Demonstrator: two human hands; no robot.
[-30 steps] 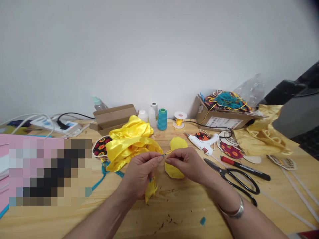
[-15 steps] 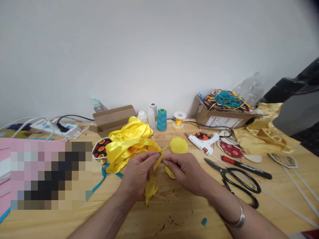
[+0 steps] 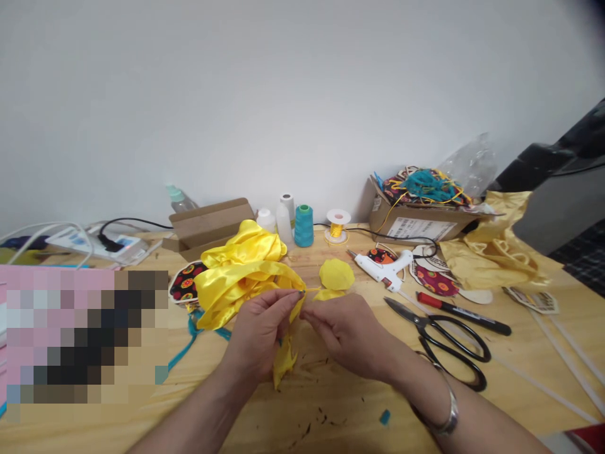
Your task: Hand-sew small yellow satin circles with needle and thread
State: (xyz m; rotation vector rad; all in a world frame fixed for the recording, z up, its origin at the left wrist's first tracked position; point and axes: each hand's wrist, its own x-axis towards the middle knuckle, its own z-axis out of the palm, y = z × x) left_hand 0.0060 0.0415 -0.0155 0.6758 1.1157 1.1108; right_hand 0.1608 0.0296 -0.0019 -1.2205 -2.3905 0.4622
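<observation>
My left hand (image 3: 261, 323) pinches the edge of a bunched yellow satin cloth (image 3: 246, 276) between thumb and fingers. From that pinch a short yellow cord (image 3: 312, 290) runs to the right. Close beside it, my right hand (image 3: 348, 329) has its fingers curled and pressed together; whatever lies in them is too small to make out. Just beyond the right hand are a round yellow cloth piece (image 3: 337, 275) and a second yellow scrap (image 3: 329, 294), partly covered by the hand. A frayed yellow tail of cloth (image 3: 284, 362) hangs under my left hand.
Right of my hands lie black-handled scissors (image 3: 442, 337), a red-capped marker (image 3: 466, 313) and a white glue gun (image 3: 385, 270). Behind stand a teal thread cone (image 3: 304, 227), a yellow cord spool (image 3: 338, 227) and a full cardboard box (image 3: 416, 224). A patterned piece (image 3: 185, 282) lies left.
My right hand has turned over slightly and come nearer the left fingertips. The second yellow scrap now shows above the right hand instead of below it. The left hand keeps its pinch.
</observation>
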